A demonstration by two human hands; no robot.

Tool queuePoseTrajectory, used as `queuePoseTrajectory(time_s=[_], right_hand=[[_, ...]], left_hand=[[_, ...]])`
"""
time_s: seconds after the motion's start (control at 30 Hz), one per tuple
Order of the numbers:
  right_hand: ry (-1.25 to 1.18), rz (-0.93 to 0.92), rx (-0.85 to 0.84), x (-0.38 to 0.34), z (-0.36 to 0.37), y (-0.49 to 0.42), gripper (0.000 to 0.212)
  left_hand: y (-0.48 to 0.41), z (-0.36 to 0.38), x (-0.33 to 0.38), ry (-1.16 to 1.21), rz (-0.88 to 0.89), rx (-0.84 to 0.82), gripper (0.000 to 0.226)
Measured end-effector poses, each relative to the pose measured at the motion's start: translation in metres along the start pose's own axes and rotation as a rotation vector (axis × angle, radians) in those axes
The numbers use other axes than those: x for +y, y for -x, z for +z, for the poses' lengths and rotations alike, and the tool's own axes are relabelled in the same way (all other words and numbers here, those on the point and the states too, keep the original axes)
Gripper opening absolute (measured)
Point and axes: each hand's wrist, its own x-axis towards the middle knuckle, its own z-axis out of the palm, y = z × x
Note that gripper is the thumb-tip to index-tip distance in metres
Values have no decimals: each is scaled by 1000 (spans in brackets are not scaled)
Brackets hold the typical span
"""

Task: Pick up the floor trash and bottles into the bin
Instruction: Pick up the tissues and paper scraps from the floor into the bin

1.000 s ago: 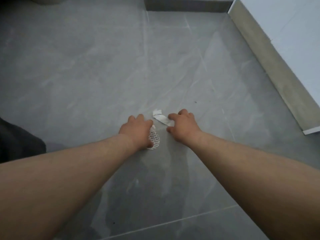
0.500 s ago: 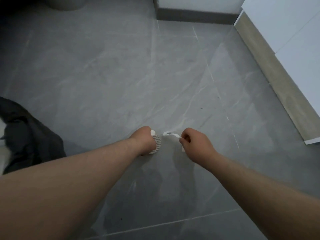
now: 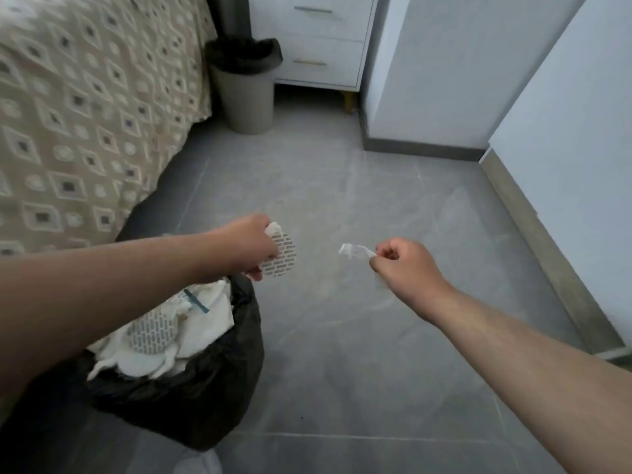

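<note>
Both scraps have come off the floor (image 3: 342,354): left hand (image 3: 249,249) grips a patterned pad (image 3: 283,257), right hand (image 3: 407,268) pinches a strip (image 3: 354,251); dropping them in the bin (image 3: 205,401) (already heaped) remains.

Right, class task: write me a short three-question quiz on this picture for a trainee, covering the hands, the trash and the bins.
1. True or false: the left hand holds a patterned pad.
2. The right hand pinches: A a bottle, B a white scrap, C nothing.
3. How many bins are in view?

Key: 1 true. 2 B. 3 two: the black-lined bin close by, already holding white trash, and the grey bin beside the drawers.
</note>
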Motion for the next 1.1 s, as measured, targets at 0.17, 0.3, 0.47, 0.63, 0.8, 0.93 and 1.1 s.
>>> queuePoseTrajectory(time_s=[0.17, 0.3, 0.47, 0.63, 0.8, 0.93, 1.1], right_hand=[[-417, 95, -94, -61, 11, 46, 15], [-569, 148, -155, -91, 32, 64, 26], [-496, 184, -139, -108, 71, 65, 26], [-511, 201, -193, -114, 102, 52, 27], [-499, 223, -236, -114, 122, 40, 26], [-469, 227, -292, -109, 134, 39, 24], [-400, 213, -418, -108, 159, 39, 13]], left_hand=[[74, -52, -72, 118, -120, 179, 22], [105, -53, -114, 232, -145, 326, 35], [107, -40, -141, 139, -67, 424, 35], [91, -35, -161, 24, -22, 451, 21], [84, -21, -176, -210, -23, 424, 20], [79, -25, -189, -356, -70, 368, 29], [98, -38, -195, -175, -14, 551, 38]])
